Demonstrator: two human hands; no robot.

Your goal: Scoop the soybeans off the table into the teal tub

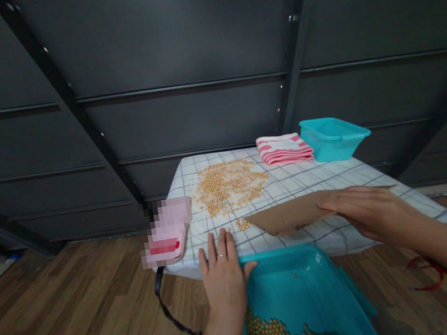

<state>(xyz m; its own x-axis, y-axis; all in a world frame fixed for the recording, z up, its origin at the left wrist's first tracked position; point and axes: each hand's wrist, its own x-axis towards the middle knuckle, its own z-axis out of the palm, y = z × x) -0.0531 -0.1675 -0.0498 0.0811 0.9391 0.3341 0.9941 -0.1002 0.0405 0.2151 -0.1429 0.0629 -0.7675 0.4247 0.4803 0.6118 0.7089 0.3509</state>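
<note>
My left hand (224,276) lies flat on the near edge of the cloth-covered table, fingers stretched, with its thumb at the rim of a teal plastic basin (307,285). Many round, yellow soybeans (272,333) are gathered at the basin's near end. My right hand (363,210) grips a piece of brown cardboard (291,212), tilted low over the cloth, just behind the basin. By the cardboard's left tip is a small cluster of soybeans (242,224). Farther back, a wide patch of soybeans (226,184) is spread on the cloth, with paler bits among them.
A folded pink-and-white towel (284,148) and a smaller teal container (334,138) stand at the back right of the checked tablecloth (391,196). A pink, phone-like object (176,227) lies at the left edge, a black strap hanging off it. Dark metal panels rise behind the table.
</note>
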